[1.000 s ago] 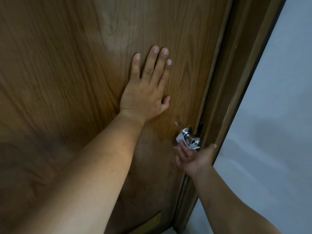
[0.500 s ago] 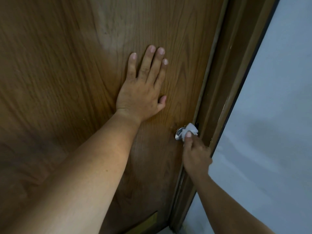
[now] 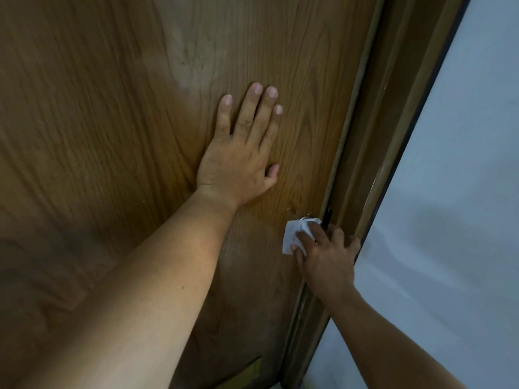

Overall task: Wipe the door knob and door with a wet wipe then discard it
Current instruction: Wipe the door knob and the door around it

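Right grip (image 3: pixel 323 255) around wipe (image 3: pixel 292 234) on knob (image 3: pixel 305 219)

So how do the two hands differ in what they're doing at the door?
The left hand lies flat with straight fingers; the right hand has its fingers curled. The left hand holds nothing, while the right hand grips a white wipe over the door knob. The left hand sits higher on the door; the right hand is lower, by its edge. Both reach the same door.
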